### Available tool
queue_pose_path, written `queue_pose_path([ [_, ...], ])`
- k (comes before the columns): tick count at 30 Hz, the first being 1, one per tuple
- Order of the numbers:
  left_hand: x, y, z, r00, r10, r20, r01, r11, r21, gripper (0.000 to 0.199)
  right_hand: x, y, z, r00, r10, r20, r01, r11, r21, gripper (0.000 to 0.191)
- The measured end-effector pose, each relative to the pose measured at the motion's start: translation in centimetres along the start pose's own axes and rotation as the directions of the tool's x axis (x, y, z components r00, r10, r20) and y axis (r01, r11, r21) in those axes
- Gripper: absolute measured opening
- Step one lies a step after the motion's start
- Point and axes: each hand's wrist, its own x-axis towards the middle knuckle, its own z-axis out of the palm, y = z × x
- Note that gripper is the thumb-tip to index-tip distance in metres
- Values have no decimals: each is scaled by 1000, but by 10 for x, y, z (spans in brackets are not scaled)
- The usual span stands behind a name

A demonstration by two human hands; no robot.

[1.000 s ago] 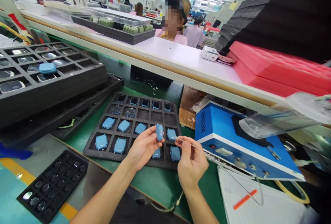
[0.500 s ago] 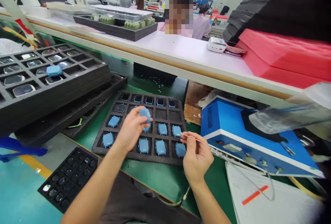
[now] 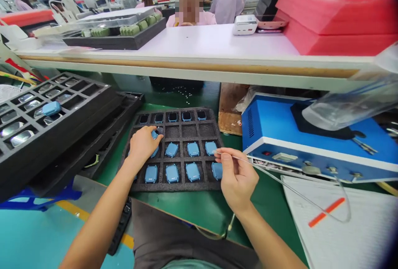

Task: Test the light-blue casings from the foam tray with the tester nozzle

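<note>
My left hand (image 3: 143, 144) is over the left part of a black foam tray (image 3: 195, 130). Its thumb and fingers pinch a blue watch case (image 3: 154, 134) at a second-row compartment; the fingers partly cover the case. My right hand (image 3: 238, 178) is closed round the end of a thin clear tube (image 3: 267, 170), beside the tray's right edge. The tube's tip is close to a blue watch case (image 3: 210, 148) in the third row; whether they touch, I cannot tell. More blue cases lie in the two near rows, and dark-faced ones (image 3: 173, 117) fill the far row.
A blue machine (image 3: 270, 119) with the tube plugged into its front stands at right. Stacked foam trays (image 3: 93, 103) lean at left. A white shelf (image 3: 199, 47) crosses above the bench, bearing red foam (image 3: 336, 20). A person (image 3: 191, 18) sits beyond it.
My left hand has lowered the blue watch case leftward to a second-row compartment. My right hand keeps its hold on the tube near the same case. The camera view has shifted.
</note>
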Motion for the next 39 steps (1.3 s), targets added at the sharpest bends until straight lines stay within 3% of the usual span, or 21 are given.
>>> queue_pose_path([
  [6,8,-1,-1,1000,1,-12,-1,1000,17,37,1,-1,-1,1000,-7,19,8,1000,-17,15],
  [12,0,-10,7,988,58,-144,-76,990,-118,45,0,2,-1,1000,-2,27,2,1000,-18,14],
  [17,-3,-13,12,979,102,-176,-142,962,-233,23,-1,5,0,999,12,44,-11,1000,-23,14],
  [23,-2,-14,13,983,-19,-185,-64,899,-433,21,-1,5,0,999,13,40,-11,999,-37,14],
  [27,1,-15,9,976,-178,-127,59,775,-629,18,-1,5,0,999,6,39,-5,999,-38,14],
  [30,4,-18,4,966,-257,-12,148,596,-789,20,-1,4,0,999,5,38,-3,999,-47,15],
  [34,9,-22,-11,950,-276,147,244,359,-901,17,-1,2,0,999,11,34,-9,998,-63,16],
  [36,10,-24,-18,944,-270,189,270,302,-914,15,-2,2,-1,999,14,36,-12,998,-60,16],
  [39,11,-27,-22,940,-272,205,283,292,-914,11,-3,2,-1,999,22,40,-19,998,-60,15],
])
